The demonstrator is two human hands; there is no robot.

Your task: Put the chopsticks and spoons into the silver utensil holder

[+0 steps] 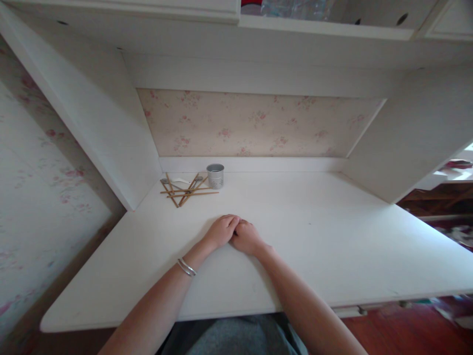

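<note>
My left hand and my right hand rest together on the white desk, touching each other near its middle. Both have curled fingers, and nothing shows in them; the palms are hidden. A silver bracelet circles my left wrist. Beyond the hands, toward the back left, several wooden chopsticks lie crossed in a loose pile. Among them are metal spoons and a white spoon-like utensil, partly covered. Just right of the pile stands a grey metal utensil holder, upright, with small holes near its base.
White side panels bound the desk left and right. An overhead shelf crosses above it, with clear plastic wrapping inside. Flowered wallpaper covers the back. A drawer knob shows below the front edge.
</note>
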